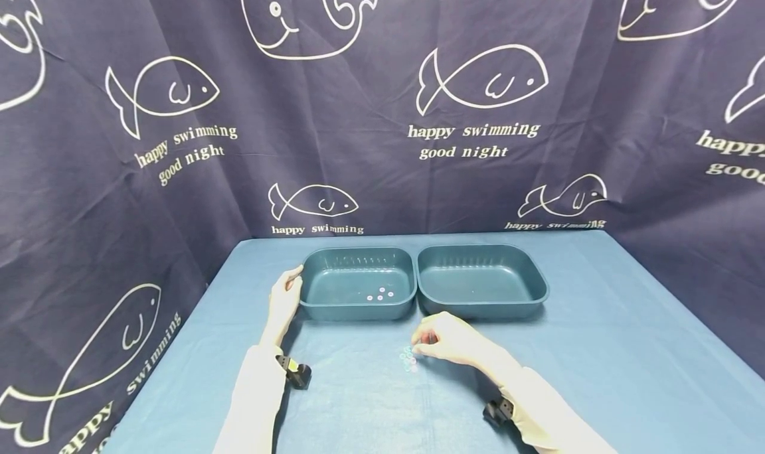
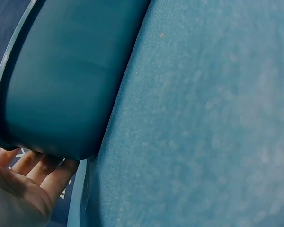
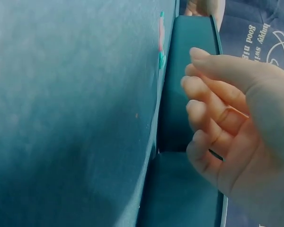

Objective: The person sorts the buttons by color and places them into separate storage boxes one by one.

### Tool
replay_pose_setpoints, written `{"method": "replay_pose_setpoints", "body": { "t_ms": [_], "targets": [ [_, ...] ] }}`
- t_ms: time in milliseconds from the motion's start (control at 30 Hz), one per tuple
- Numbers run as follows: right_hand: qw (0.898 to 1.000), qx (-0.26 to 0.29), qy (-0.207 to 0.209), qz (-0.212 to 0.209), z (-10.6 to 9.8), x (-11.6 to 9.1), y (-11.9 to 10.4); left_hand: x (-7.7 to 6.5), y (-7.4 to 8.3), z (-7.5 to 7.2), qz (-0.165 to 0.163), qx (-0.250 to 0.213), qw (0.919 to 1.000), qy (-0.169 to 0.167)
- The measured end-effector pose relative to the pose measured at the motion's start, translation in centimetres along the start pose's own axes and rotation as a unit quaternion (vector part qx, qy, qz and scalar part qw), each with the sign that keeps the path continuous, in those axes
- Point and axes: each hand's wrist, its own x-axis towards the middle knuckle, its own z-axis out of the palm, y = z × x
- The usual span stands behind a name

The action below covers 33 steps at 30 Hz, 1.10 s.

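My left hand (image 1: pixel 283 301) is at the left end of a teal bin (image 1: pixel 358 312), its fingertips against the outer wall near the rim. In the left wrist view, the fingers (image 2: pixel 57 182) touch the end of that bin. Four small pale discs, several of them spread near its front wall, lie inside: pale discs (image 1: pixel 380 297). My right hand (image 1: pixel 451 338) hovers low over the table, thumb and fingers loosely bent with a gap between them. Just left of its fingertips lies a little cluster of turquoise and pink pieces (image 1: pixel 408 359). Nothing shows between the fingers in the right wrist view.
A second teal bin (image 1: pixel 484 310) stands close against the first one's right side. Both sit toward the back of a table with a blue cloth (image 1: pixel 370 407). A dark curtain (image 1: pixel 382 162) with white fish drawings hangs behind and at the sides.
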Motion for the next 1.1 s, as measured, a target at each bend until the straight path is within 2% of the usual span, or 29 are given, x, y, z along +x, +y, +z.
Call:
{"method": "replay_pose_setpoints", "body": {
  "t_ms": [267, 667, 1100],
  "targets": [
    [1.0, -0.004, -0.02, 0.006, 0.24, -0.01, -0.04, -0.02, 0.09, -0.07, 0.005, -0.005, 1.0, 0.0],
    [0.999, -0.001, -0.044, -0.017, 0.45, 0.02, 0.08, -0.09, 0.21, -0.11, 0.009, -0.015, 0.9998, -0.001],
    [0.998, -0.021, -0.05, -0.012, 0.7, 0.0, -0.1, -0.26, 0.17, -0.16, 0.01, -0.013, 0.9999, -0.003]
  ]
}}
